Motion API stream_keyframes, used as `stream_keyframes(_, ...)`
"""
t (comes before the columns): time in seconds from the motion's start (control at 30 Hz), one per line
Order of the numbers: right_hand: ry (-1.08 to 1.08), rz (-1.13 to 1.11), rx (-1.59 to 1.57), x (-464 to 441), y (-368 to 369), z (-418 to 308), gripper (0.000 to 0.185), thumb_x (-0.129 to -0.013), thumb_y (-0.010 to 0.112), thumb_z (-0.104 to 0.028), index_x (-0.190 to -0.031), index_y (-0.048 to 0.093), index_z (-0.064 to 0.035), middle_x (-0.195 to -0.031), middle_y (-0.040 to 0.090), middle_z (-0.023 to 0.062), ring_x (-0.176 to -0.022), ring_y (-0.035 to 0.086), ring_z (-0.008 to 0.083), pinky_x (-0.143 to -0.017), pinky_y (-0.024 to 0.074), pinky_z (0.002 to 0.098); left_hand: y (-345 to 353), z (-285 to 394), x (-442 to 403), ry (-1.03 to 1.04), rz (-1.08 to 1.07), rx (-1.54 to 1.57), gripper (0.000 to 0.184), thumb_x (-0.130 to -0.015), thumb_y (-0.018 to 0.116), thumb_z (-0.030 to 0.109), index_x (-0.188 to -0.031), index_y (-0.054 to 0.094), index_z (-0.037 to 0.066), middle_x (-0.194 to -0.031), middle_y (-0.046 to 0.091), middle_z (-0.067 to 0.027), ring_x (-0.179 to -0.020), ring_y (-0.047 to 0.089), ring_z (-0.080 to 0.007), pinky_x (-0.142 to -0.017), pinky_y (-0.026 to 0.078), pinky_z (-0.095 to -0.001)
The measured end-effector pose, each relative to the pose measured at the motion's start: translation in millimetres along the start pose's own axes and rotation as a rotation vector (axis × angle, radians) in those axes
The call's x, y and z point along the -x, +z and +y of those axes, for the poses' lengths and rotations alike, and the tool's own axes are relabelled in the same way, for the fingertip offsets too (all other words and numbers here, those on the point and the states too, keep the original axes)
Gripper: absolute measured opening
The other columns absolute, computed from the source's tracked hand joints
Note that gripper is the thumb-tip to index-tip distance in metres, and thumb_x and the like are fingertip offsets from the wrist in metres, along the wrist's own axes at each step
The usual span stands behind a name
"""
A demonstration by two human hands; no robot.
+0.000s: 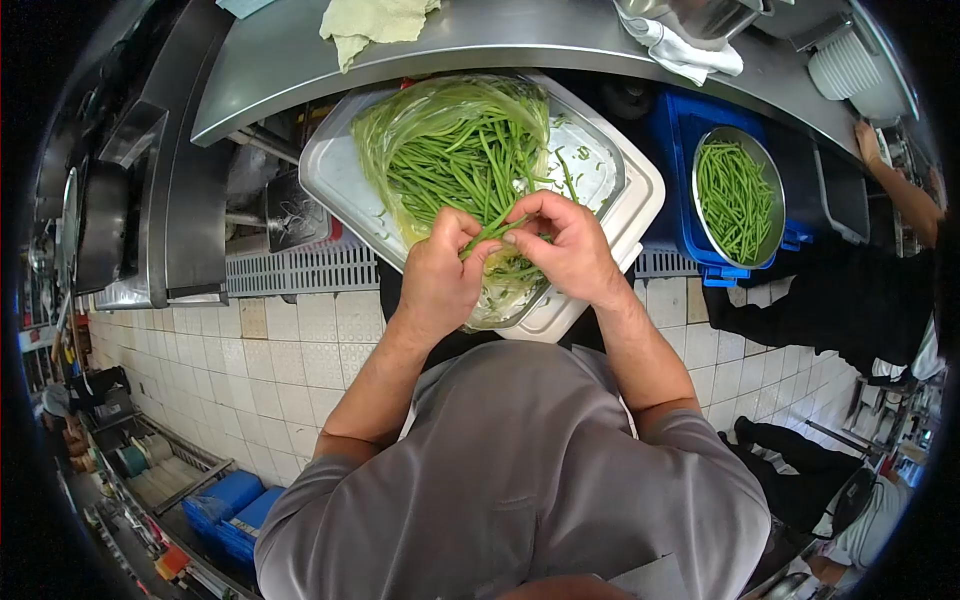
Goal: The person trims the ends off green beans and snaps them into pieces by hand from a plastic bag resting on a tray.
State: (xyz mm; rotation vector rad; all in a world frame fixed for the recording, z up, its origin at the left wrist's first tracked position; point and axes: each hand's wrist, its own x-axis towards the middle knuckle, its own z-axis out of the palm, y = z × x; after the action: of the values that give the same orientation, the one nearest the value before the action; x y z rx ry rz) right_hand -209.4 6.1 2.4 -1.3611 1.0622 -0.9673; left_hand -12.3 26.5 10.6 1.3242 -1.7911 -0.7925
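Note:
My left hand [447,268] and my right hand [570,246] meet over the near part of a white tub [645,188]. Each one pinches green beans [487,236] between thumb and fingers; how many is hidden by the fingers. Just beyond them, a clear plastic bag [375,205] lies open, full of long green beans [445,150]. A metal tray [612,160] under the bag carries scattered bean ends and bits. To the right, a steel bowl [778,205] holds a heap of green beans [735,200].
A steel counter [270,85] runs across the far side, with a pale yellow cloth [375,22] and a white towel [690,50] on it. The bowl rests on a blue crate [680,150]. Dark-clothed people [850,300] are on the right. Tiled floor [270,370] lies below.

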Motion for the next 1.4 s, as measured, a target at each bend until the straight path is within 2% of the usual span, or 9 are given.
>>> stream_keyframes(0.07, -0.110, 0.015, 0.154, -2, -1, -4, 0.015, -0.088, 0.073, 0.001, -0.102, 0.070, -0.0014, -0.087, 0.071, 0.0032, -0.084, 0.067, 0.0083, -0.073, 0.0540, 0.0252, -1, -1, 0, 0.000, -0.018, -0.008, 0.027, -0.091, 0.075, 0.007, -0.105, 0.052, 0.001, -0.084, 0.070, -0.0195, -0.079, 0.072, -0.0381, -0.065, 0.054, -0.0413)
stream_keyframes(0.23, -0.418, 0.056, 0.399, -7, -3, -1, 0.008, -0.087, 0.074, -0.001, -0.095, 0.074, -0.0033, -0.096, 0.074, 0.0069, -0.089, 0.069, 0.0119, -0.074, 0.0553, 0.0288, -6, -9, -3, -0.125, -0.098, 0.115, 0.024, -0.092, 0.073, 0.002, -0.100, 0.050, 0.002, -0.082, 0.066, -0.0102, -0.078, 0.069, -0.0200, -0.066, 0.052, -0.0321)
stream_keyframes(0.43, 0.013, 0.261, -0.672, -12, 19, 17, 0.015, -0.099, 0.066, -0.006, -0.086, 0.071, 0.0007, -0.105, 0.073, 0.0099, -0.087, 0.066, 0.0149, -0.074, 0.0550, 0.0324, -5, -12, -9, -0.252, -0.122, 0.537, 0.022, -0.095, 0.067, -0.004, -0.098, 0.046, 0.003, -0.089, 0.058, -0.0032, -0.086, 0.064, -0.0117, -0.074, 0.053, -0.0264)
stream_keyframes(0.63, -0.181, 0.245, -0.043, -20, 21, -15, 0.022, -0.098, 0.067, -0.011, -0.118, 0.067, -0.0028, -0.111, 0.073, 0.0106, -0.093, 0.065, 0.0181, -0.086, 0.0522, 0.0295, -8, -21, -9, -0.297, -0.151, 0.531, 0.022, -0.096, 0.067, -0.003, -0.098, 0.046, 0.004, -0.087, 0.056, -0.0015, -0.086, 0.064, -0.0112, -0.074, 0.052, -0.0258)
stream_keyframes(0.83, -0.322, 0.411, 0.404, -52, 27, -23, 0.036, -0.097, 0.064, -0.009, -0.132, 0.062, -0.0058, -0.093, 0.076, 0.0164, -0.083, 0.076, 0.0282, -0.074, 0.0582, 0.0371, -18, -16, -6, -0.286, -0.125, 0.505, 0.022, -0.095, 0.068, -0.002, -0.096, 0.047, 0.004, -0.083, 0.056, -0.0016, -0.084, 0.064, -0.0107, -0.073, 0.051, -0.0250)
stream_keyframes(1.03, -0.625, 0.253, 0.708, -130, 17, -91, 0.022, -0.099, 0.062, -0.014, -0.117, 0.069, -0.0035, -0.091, 0.073, 0.0170, -0.084, 0.072, 0.0357, -0.077, 0.0564, 0.0430, -33, -31, 3, -0.312, -0.044, 0.485, 0.020, -0.096, 0.066, -0.002, -0.096, 0.047, 0.003, -0.084, 0.059, -0.0036, -0.082, 0.065, -0.0109, -0.073, 0.051, -0.0258)
stream_keyframes(1.1, -0.941, 0.387, 0.671, -187, 24, -101, 0.018, -0.096, 0.064, -0.017, -0.103, 0.072, -0.0026, -0.097, 0.071, 0.0170, -0.092, 0.069, 0.0374, -0.083, 0.0546, 0.0466, -37, -33, 5, -0.312, -0.003, 0.525, 0.019, -0.097, 0.065, -0.002, -0.097, 0.047, 0.003, -0.085, 0.061, -0.0044, -0.082, 0.065, -0.0107, -0.074, 0.051, -0.0259)
stream_keyframes(1.23, -0.690, 0.346, 1.142, -253, 43, -93, 0.020, -0.091, 0.070, -0.022, -0.086, 0.071, -0.0023, -0.104, 0.069, 0.0165, -0.102, 0.066, 0.0362, -0.087, 0.0528, 0.0472, -52, -28, 11, -0.275, 0.119, 0.595, 0.017, -0.098, 0.064, -0.002, -0.099, 0.048, 0.003, -0.086, 0.066, -0.0062, -0.082, 0.064, -0.0102, -0.075, 0.050, -0.0252)
stream_keyframes(1.4, -0.574, 0.310, 0.953, -262, 46, -93, 0.021, -0.084, 0.075, -0.022, -0.080, 0.069, -0.0022, -0.097, 0.067, 0.0156, -0.097, 0.065, 0.0375, -0.086, 0.0520, 0.0485, -83, -37, 4, -0.252, 0.235, 0.499, 0.016, -0.099, 0.065, 0.003, -0.102, 0.049, 0.003, -0.087, 0.069, -0.0076, -0.085, 0.063, -0.0099, -0.078, 0.049, -0.0239)
